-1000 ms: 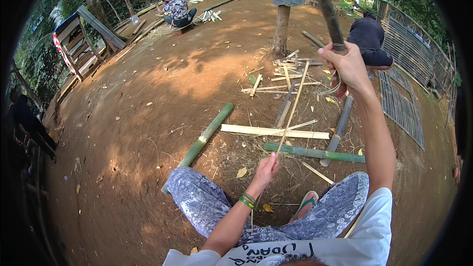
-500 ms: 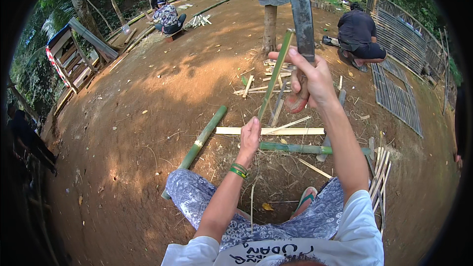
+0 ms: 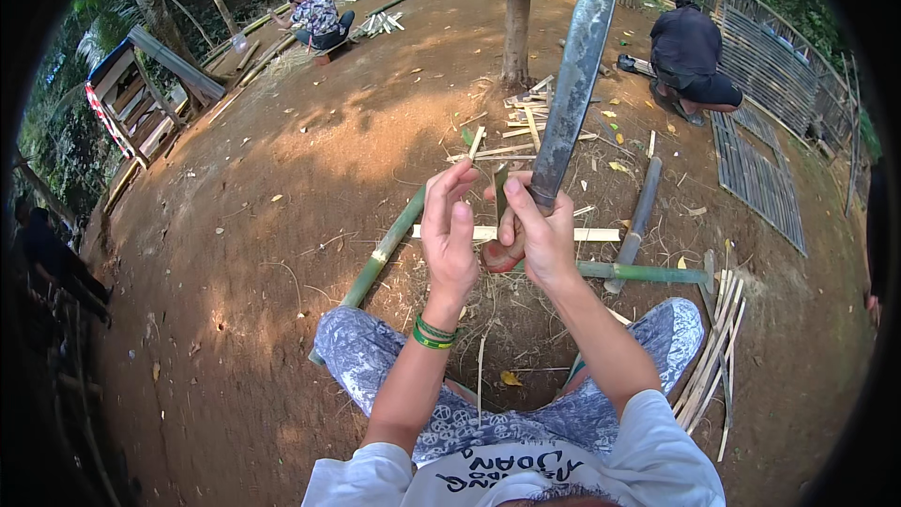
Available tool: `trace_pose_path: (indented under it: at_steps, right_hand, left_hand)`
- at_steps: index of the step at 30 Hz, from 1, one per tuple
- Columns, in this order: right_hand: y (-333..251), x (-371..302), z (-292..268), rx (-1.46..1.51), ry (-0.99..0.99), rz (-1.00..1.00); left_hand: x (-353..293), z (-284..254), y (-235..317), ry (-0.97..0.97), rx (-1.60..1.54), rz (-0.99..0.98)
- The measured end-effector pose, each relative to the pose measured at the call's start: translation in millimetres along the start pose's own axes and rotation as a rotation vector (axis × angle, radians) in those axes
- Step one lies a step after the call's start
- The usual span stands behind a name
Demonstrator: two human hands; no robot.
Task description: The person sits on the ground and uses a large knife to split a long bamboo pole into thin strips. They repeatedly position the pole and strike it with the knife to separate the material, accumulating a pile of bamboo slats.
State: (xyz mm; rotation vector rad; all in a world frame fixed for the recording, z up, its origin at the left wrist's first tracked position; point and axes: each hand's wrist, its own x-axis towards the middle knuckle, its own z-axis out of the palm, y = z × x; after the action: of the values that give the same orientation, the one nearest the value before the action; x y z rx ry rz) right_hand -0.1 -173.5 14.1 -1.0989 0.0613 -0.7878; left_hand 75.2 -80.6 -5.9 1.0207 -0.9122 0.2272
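My right hand [image 3: 549, 242] is closed round the brown, red-ended wooden handle of a machete. The broad, dark machete blade [image 3: 572, 94] points up and away to the right. A short-looking green bamboo strip [image 3: 500, 191] stands beside the handle at my right fingers, seen nearly end-on; how it is gripped is partly hidden. My left hand [image 3: 449, 239] is open just left of the strip, thumb and fingers apart, holding nothing. Below the hands, a pale split bamboo length [image 3: 601, 235] lies across the ground, with a green bamboo pole [image 3: 657, 273] nearer me.
A green pole [image 3: 375, 263] lies at left and a darker pole [image 3: 642, 221] at right. Bamboo slats [image 3: 709, 361] lie beside my right knee. Offcuts [image 3: 526, 122] are scattered ahead near an upright trunk [image 3: 516, 42]. One person [image 3: 690, 56] crouches far right; another [image 3: 319, 19] sits far left.
My left hand has let go of the bamboo strip's near end and opened. My right hand has come lower and nearer with the machete, whose blade now tilts right. The strip now points away, foreshortened.
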Motion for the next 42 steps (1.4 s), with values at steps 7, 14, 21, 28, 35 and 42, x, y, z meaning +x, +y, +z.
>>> trace_pose_path:
  at_steps: [7, 14, 21, 28, 35, 42]
  right_hand:
    - [3, -23, 10, -0.071, 0.025, -0.035]
    - [5, -19, 9, -0.092, 0.087, -0.139]
    - [-38, -40, -11, -0.224, 0.008, 0.026]
    - [-73, -79, -24, -0.183, -0.285, 0.154]
    - [-67, -123, -23, -0.31, -0.312, 0.179]
    - [-58, -138, -21, -0.289, -0.304, 0.313]
  left_hand:
    - [8, 17, 34, 0.033, 0.21, 0.096]
    - [4, 26, 32, 0.03, 0.104, -0.105]
    - [29, 14, 23, 0.091, -0.227, -0.203]
    - [6, -11, 32, -0.178, -0.215, -0.14]
    - [-56, -23, 26, -0.253, -0.225, -0.269]
    - [-84, -20, 36, -0.264, -0.278, -0.339]
